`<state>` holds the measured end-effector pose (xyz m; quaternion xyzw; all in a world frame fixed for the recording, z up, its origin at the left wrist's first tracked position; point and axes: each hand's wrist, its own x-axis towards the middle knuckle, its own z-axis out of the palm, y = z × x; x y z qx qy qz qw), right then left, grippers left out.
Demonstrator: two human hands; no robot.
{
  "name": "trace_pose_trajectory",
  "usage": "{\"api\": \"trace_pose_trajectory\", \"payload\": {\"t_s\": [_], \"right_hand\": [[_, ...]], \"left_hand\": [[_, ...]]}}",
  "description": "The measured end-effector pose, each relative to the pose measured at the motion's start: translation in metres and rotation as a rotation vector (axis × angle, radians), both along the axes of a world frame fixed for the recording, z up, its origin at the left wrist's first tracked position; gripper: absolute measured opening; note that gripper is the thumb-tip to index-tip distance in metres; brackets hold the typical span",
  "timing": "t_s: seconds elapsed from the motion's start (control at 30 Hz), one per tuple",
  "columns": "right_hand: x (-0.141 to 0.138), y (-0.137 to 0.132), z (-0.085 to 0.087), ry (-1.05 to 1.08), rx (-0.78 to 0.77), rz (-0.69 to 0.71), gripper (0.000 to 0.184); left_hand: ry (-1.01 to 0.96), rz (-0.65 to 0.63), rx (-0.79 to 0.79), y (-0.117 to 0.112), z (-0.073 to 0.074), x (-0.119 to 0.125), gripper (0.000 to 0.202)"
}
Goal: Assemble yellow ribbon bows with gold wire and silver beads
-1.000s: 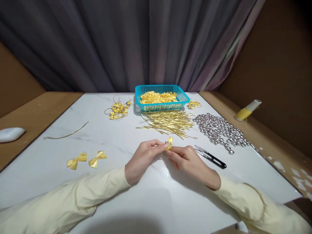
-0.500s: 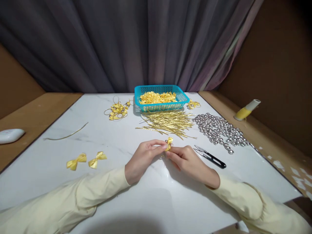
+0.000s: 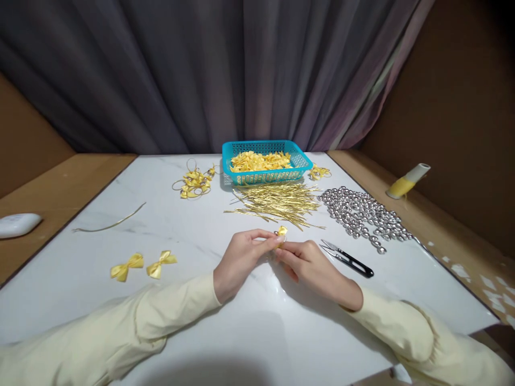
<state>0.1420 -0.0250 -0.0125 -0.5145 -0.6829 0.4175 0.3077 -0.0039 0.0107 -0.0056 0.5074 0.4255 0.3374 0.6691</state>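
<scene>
A small yellow ribbon bow (image 3: 282,231) is pinched at the fingertips of my left hand (image 3: 241,261), whose thumb covers its lower part. My right hand (image 3: 311,266) is closed against the bow's lower right side, thumb and forefinger meeting there. A silver bell-like bead (image 3: 276,233) shows beside the bow. Whether a wire tie is between the fingers is hidden. To the left lie two loose yellow bows, a left one (image 3: 127,267) and a right one (image 3: 161,264). Black thread snips (image 3: 349,259) lie just right of my right hand.
Behind my hands are a pile of gold wire ties (image 3: 281,202) and a blue basket (image 3: 261,174) of yellow bows. Silver beads (image 3: 358,212) spread at right. Finished-looking bows with loops (image 3: 196,182) sit back left. A single tie (image 3: 115,224) lies left; a yellow thread spool (image 3: 406,182) stands right.
My left hand has shifted slightly right, and its thumb now covers more of the bow. My right hand stays nearly in place.
</scene>
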Motion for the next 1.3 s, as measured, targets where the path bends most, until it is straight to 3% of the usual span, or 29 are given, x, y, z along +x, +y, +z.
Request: {"api": "trace_pose_trajectory", "payload": {"t_s": [0.23,0.4,0.63,0.93,1.1,1.17,1.3], "right_hand": [[-0.003,0.000,-0.007,0.086,-0.017,-0.024,0.043],[-0.003,0.001,-0.003,0.097,-0.032,0.018,0.045],[0.001,-0.001,0.004,0.064,-0.004,-0.100,0.021],[0.008,0.005,-0.004,0.176,0.062,-0.234,0.030],[0.010,0.010,-0.002,0.021,0.109,-0.189,0.015],[0.010,0.010,0.001,0.056,0.010,-0.162,0.015],[0.015,0.011,0.004,0.315,-0.345,-0.069,0.022]], "left_hand": [[0.098,0.061,0.049,-0.001,0.001,0.006,0.022],[0.202,0.056,0.193,-0.001,0.006,0.006,0.019],[0.274,0.110,0.288,0.005,0.004,0.001,0.023],[0.238,0.146,0.310,0.008,0.003,-0.001,0.021],[0.283,0.108,0.423,0.008,-0.004,-0.003,0.020],[0.313,0.102,0.492,0.008,-0.006,-0.005,0.018],[0.366,0.118,0.613,0.007,-0.005,-0.005,0.016]]}}
